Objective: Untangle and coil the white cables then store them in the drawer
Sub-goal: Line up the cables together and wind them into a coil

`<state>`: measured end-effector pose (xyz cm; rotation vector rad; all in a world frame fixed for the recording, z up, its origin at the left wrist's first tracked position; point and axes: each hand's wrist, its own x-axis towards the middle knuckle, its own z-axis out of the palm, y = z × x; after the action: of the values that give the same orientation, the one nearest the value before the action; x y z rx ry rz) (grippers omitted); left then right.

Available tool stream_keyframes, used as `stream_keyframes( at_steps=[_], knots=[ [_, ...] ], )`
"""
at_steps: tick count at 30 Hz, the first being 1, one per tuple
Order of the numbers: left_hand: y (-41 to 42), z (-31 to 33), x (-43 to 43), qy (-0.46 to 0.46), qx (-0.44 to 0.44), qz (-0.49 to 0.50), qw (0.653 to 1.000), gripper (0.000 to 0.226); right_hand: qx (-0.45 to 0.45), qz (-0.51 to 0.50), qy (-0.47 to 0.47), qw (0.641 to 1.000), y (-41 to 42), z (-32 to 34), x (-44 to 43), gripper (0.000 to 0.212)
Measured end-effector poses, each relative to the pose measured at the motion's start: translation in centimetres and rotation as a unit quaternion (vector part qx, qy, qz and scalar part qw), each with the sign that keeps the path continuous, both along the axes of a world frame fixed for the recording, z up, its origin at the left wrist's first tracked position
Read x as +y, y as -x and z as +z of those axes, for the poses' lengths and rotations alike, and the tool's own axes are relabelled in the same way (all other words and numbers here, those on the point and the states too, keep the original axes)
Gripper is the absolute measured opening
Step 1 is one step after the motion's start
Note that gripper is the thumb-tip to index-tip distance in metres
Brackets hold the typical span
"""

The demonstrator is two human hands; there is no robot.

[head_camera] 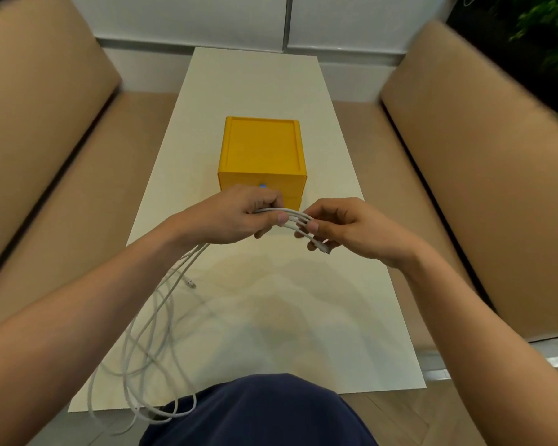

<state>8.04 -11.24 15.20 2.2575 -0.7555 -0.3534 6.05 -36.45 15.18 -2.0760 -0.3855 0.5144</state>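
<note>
Nearest, at 6 o'clock, a dark blue garment fills the bottom edge. Toward 7 o'clock, loose loops of the white cables hang over the near edge of the pale table, and one plug end dangles above the tabletop. The strands climb to the middle of the view, where both hands meet above the table. The left hand has its fingers curled round a bundle of several strands, thumb pressed on top. Just beside it at 3 o'clock, the right hand pinches the same strands between thumb and fingers, and a second plug pokes out below them. Beyond the hands at 12 o'clock the yellow drawer unit stands on the table, drawers closed, a blue knob on its front. Tan benches flank the table at 9 and 3 o'clock. Green foliage shows at 2 o'clock.
</note>
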Motion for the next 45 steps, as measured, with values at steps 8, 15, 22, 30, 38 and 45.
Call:
stream_keyframes(
  at_steps=[8, 15, 22, 30, 38, 45],
  knots=[
    [0.6, 0.5, -0.6, 0.024, 0.029, -0.001, 0.999, 0.024, 0.001, 0.045, 0.063, 0.997, 0.5, 0.9, 0.7, 0.030],
    [0.7, 0.9, -0.6, 0.004, 0.069, -0.002, 0.998, 0.028, -0.002, 0.042, 0.131, 0.990, 0.3, 1.5, 0.0, 0.032],
    [0.1, 1.0, 0.0, -0.041, 0.082, 0.000, 0.996, 0.033, -0.072, 0.054, 0.115, 0.989, 0.2, 1.2, 0.2, 0.024],
    [0.0, 0.6, 0.4, 0.004, 0.071, -0.001, 0.997, 0.026, 0.039, 0.065, 0.071, 0.995, 0.3, 0.9, 0.0, 0.034],
    [-0.3, 0.9, 1.2, -0.013, 0.075, 0.002, 0.997, 0.040, -0.025, 0.093, 0.046, 0.994, 0.3, 1.8, 0.1, 0.028],
    [-0.1, 1.1, 2.1, 0.021, 0.114, -0.020, 0.993, 0.029, -0.079, 0.075, 0.161, 0.981, -0.1, 1.8, -0.1, 0.032]
  ],
)
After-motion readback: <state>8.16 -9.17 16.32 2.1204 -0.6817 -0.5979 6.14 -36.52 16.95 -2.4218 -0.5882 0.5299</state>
